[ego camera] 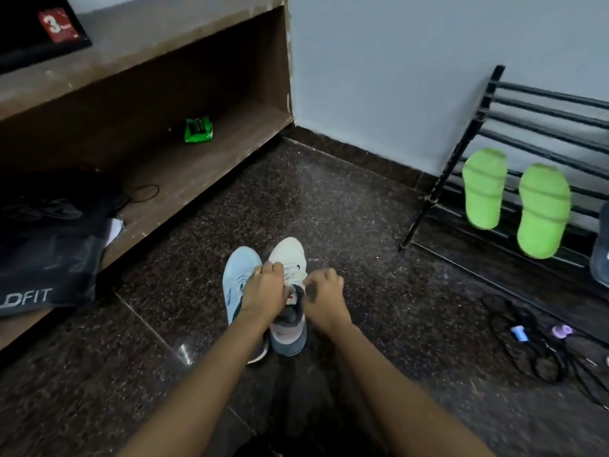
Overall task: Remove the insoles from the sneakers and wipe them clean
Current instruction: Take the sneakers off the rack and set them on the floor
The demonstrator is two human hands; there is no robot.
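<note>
Dark speckled stone floor [329,209] carries the pair side by side, touching, near the person: a blue sneaker [239,275] on the left and a white sneaker [288,255] on the right. Both lie with the long axis running near to far, toes pointing far toward the wall and heels toward the person, so the openings face up and are easy to reach. Both hands work on the white one. The left hand [263,288] reaches across the blue shoe, its fingers [270,268] curled over the laces and tongue, apparently to pin the shoe down and pull the tongue forward. The right hand [324,296] sits at the dark collar, fingers [316,282] bent in and seemingly pinching its edge, probably to widen the mouth; exactly what they pinch is too small to tell. No insoles show, so I judge them to be inside both shoes and the first removal only starting. Well apart on the right, green slippers [484,189] hang on a black rack [494,110].
</note>
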